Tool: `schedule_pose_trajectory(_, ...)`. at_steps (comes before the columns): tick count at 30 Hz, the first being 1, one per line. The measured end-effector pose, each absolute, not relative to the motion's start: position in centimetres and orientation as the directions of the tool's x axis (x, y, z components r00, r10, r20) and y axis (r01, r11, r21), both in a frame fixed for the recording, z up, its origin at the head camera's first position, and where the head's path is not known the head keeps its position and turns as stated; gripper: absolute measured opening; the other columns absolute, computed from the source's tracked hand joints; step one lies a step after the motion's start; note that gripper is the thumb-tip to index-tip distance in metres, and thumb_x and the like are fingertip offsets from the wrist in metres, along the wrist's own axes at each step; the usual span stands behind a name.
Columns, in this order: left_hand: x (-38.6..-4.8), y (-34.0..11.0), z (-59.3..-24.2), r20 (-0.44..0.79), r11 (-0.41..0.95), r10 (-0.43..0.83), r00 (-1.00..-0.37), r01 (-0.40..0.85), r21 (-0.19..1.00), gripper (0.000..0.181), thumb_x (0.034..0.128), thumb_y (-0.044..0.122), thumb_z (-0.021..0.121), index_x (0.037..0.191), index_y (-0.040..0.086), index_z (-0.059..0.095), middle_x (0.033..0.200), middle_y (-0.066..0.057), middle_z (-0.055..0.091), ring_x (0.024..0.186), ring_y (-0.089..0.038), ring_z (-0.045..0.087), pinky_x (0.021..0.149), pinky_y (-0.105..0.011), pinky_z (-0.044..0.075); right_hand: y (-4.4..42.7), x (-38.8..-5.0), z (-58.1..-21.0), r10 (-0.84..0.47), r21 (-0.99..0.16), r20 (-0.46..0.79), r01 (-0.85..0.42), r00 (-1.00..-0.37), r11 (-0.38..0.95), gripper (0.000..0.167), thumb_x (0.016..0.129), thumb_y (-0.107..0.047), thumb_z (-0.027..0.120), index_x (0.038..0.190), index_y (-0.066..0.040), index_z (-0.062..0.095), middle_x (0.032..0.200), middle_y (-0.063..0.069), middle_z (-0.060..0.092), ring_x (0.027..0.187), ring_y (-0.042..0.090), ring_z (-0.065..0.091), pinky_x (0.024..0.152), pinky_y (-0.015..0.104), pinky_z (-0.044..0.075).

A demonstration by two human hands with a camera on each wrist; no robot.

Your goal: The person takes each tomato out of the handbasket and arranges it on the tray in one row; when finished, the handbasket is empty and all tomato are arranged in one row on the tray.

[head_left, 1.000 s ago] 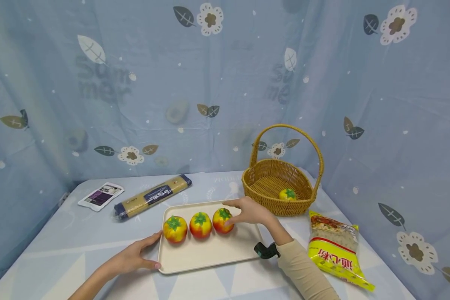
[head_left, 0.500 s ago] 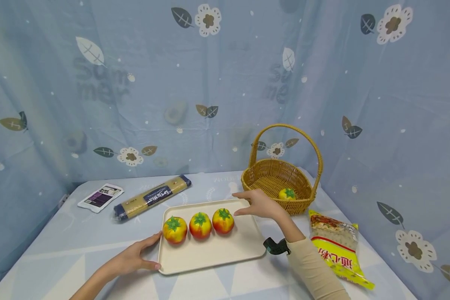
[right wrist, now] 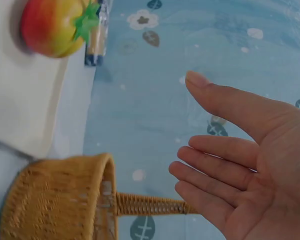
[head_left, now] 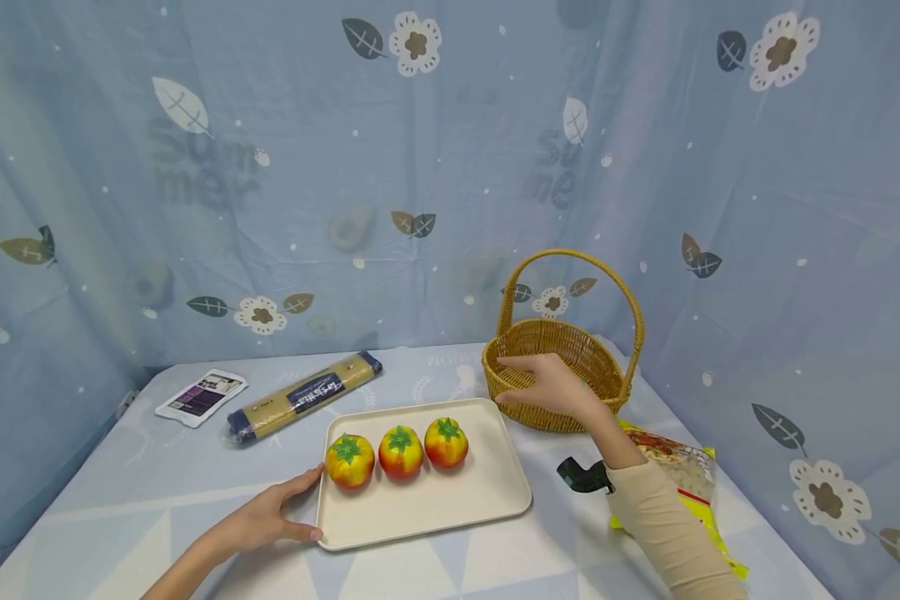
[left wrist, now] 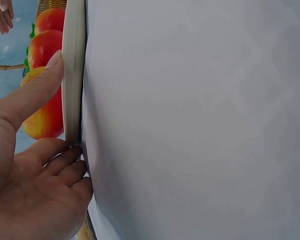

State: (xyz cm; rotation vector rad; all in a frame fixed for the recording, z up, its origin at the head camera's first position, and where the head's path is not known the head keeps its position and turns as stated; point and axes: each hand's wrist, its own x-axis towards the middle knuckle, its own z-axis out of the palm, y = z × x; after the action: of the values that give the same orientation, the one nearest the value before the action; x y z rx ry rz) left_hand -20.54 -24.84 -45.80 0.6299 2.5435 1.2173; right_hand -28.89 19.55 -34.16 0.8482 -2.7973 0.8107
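My left hand (head_left: 266, 517) rests against the left edge of a cream rectangular tray (head_left: 420, 518), its thumb and fingertips touching the rim (left wrist: 72, 95). On the tray stand three red-and-yellow, tomato-like fruits with green leafy tops: a left one (head_left: 350, 461), a middle one (head_left: 401, 452) and a right one (head_left: 446, 442). My right hand (head_left: 551, 385) hovers in front of the wicker basket (head_left: 543, 417), holding nothing. Its fingers are extended and its thumb is apart in the right wrist view. The fruit inside the basket is almost wholly hidden behind this hand.
A pack of spaghetti (head_left: 303, 396) and a white-and-purple pouch (head_left: 201, 398) lie at the back left. The basket's tall handle (head_left: 573, 252) arches upward. Under my right forearm lies a yellow pasta bag (head_left: 701, 500). A patterned blue curtain (head_left: 450, 167) surrounds the table.
My right hand has left the right-hand fruit on the tray and moved right and back to the basket with nothing in it. The left hand has stayed at the tray's edge.
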Motion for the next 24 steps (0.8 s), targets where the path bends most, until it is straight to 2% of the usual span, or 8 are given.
schedule_pose_trajectory(3, -20.6, -24.8, -45.9, -0.044, 0.561, 0.481, -0.876, 0.268, 0.783, 0.097, 0.0748, 0.028, 0.082, 0.145, -0.011, 0.027, 0.147, -0.037, 0.023, 0.134, -0.058, 0.017, 0.106, -0.068, 0.013, 20.8, -29.1, -33.7, -0.466, -0.440, 0.244, -0.525, -0.850, 0.728, 0.064, 0.081, -0.036, 0.077, 0.135, -0.008, 0.057, 0.132, 0.014, 0.059, 0.112, 0.027, 0.061, 0.091, 0.045, 0.052)
schedule_pose_trajectory(5, -20.6, -24.8, -45.9, -0.051, 0.563, 0.477, -0.877, 0.260, 0.784, 0.098, 0.0746, 0.028, 0.082, 0.145, -0.011, 0.027, 0.147, -0.037, 0.023, 0.134, -0.058, 0.017, 0.106, -0.068, 0.013, 21.5, -29.2, -33.5, -0.459, -0.433, 0.236, -0.516, -0.856, 0.739, 0.064, 0.082, -0.035, 0.077, 0.135, -0.007, 0.057, 0.132, 0.016, 0.059, 0.087, 0.021, 0.066, 0.084, 0.040, 0.054)
schedule_pose_trajectory(8, -20.6, -24.8, -45.8, -0.063, 0.569, 0.469, -0.881, 0.247, 0.785, 0.098, 0.0742, 0.028, 0.083, 0.146, -0.010, 0.027, 0.147, -0.036, 0.022, 0.134, -0.058, 0.017, 0.106, -0.069, 0.013, 22.5, -29.5, -33.4, -0.449, -0.433, 0.230, -0.504, -0.863, 0.747, 0.064, 0.082, -0.033, 0.078, 0.135, -0.006, 0.056, 0.132, 0.018, 0.058, 0.051, 0.012, 0.046, 0.072, 0.035, 0.051)
schedule_pose_trajectory(10, -20.6, -24.8, -45.8, -0.067, 0.571, 0.465, -0.883, 0.241, 0.785, 0.099, 0.0741, 0.028, 0.083, 0.146, -0.010, 0.027, 0.147, -0.036, 0.022, 0.134, -0.058, 0.016, 0.106, -0.069, 0.013, 23.0, -29.6, -33.4, -0.440, -0.440, 0.227, -0.494, -0.869, 0.750, 0.064, 0.082, -0.033, 0.078, 0.136, -0.007, 0.055, 0.132, 0.019, 0.057, 0.043, 0.013, 0.032, 0.070, 0.034, 0.048)
schedule_pose_trajectory(15, -20.4, -24.7, -45.9, -0.063, 0.566, 0.463, -0.884, 0.241, 0.788, 0.098, 0.0745, 0.028, 0.083, 0.145, -0.011, 0.028, 0.147, -0.037, 0.022, 0.134, -0.057, 0.016, 0.106, -0.068, 0.013, 24.0, -29.8, -33.7, -0.432, -0.439, 0.260, -0.504, -0.864, 0.744, 0.064, 0.082, -0.036, 0.076, 0.137, -0.009, 0.055, 0.132, 0.018, 0.058, 0.056, 0.033, 0.053, 0.074, 0.041, 0.053)
schedule_pose_trajectory(17, -20.4, -24.6, -45.9, -0.063, 0.565, 0.463, -0.884, 0.240, 0.789, 0.097, 0.0747, 0.028, 0.083, 0.145, -0.011, 0.028, 0.147, -0.037, 0.022, 0.134, -0.057, 0.016, 0.107, -0.068, 0.013, 24.5, -30.0, -33.7, -0.427, -0.431, 0.287, -0.514, -0.857, 0.742, 0.064, 0.082, -0.038, 0.076, 0.136, -0.009, 0.056, 0.131, 0.017, 0.059, 0.076, 0.036, 0.063, 0.079, 0.043, 0.055)
schedule_pose_trajectory(19, -20.4, -24.6, -45.9, -0.064, 0.565, 0.462, -0.885, 0.239, 0.790, 0.097, 0.0748, 0.028, 0.083, 0.145, -0.011, 0.028, 0.147, -0.037, 0.022, 0.134, -0.057, 0.016, 0.106, -0.068, 0.012, 24.9, -30.3, -33.8, -0.418, -0.450, 0.298, -0.513, -0.858, 0.731, 0.064, 0.082, -0.039, 0.075, 0.136, -0.008, 0.056, 0.131, 0.018, 0.059, 0.080, 0.037, 0.064, 0.081, 0.046, 0.055)
schedule_pose_trajectory(24, -20.5, -24.7, -45.8, -0.073, 0.571, 0.457, -0.886, 0.230, 0.788, 0.097, 0.0751, 0.028, 0.082, 0.146, -0.010, 0.028, 0.148, -0.036, 0.023, 0.135, -0.057, 0.017, 0.106, -0.069, 0.013, 26.2, -31.2, -33.6, -0.381, -0.489, 0.282, -0.473, -0.881, 0.733, 0.066, 0.083, -0.039, 0.075, 0.136, -0.004, 0.055, 0.131, 0.019, 0.058, 0.117, 0.035, 0.057, 0.092, 0.051, 0.051)
